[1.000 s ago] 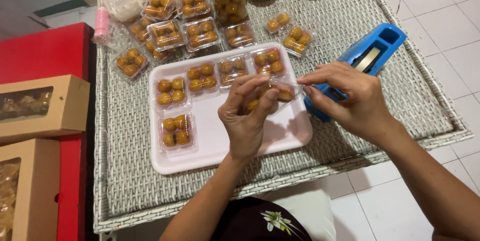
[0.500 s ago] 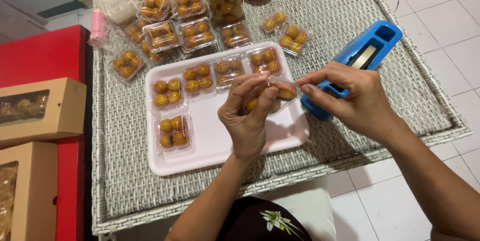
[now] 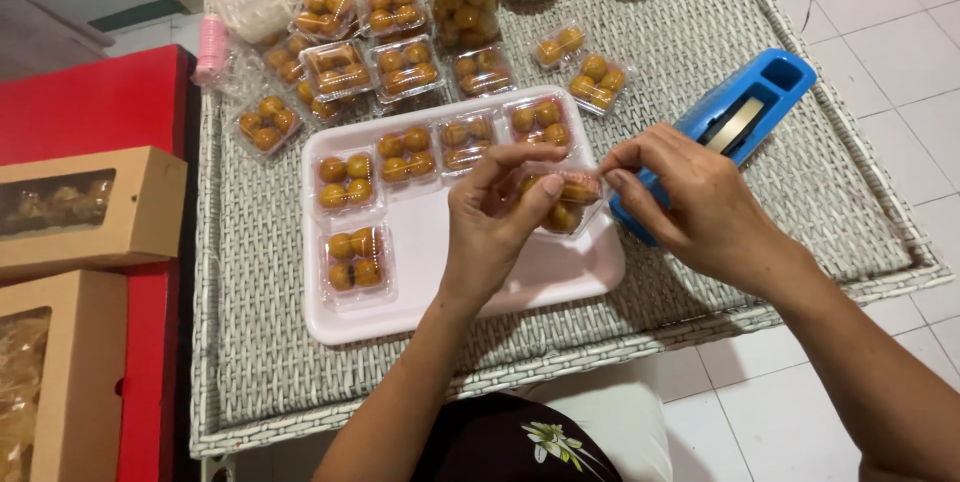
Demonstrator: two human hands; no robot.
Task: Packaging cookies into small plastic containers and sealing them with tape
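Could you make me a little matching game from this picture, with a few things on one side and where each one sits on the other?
Things:
1. Small clear box of sweets
2. Blue tape dispenser
3. Pink tray
4. Brown cardboard boxes

Places:
A. on the red surface at the left
B. held between the left hand and right hand
C. middle of the woven table
D. behind the right hand

Pairs: 1-B, 2-D, 3-C, 4-A

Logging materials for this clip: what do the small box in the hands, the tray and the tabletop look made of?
Box: thin clear plastic, glossy; the orange balls show through it. Tray: probably plastic, smooth pale pink with rounded rim and soft sheen. Tabletop: woven grey-white wicker, likely synthetic; the basket weave is plain. Left hand holds the box, right hand pinches its edge.
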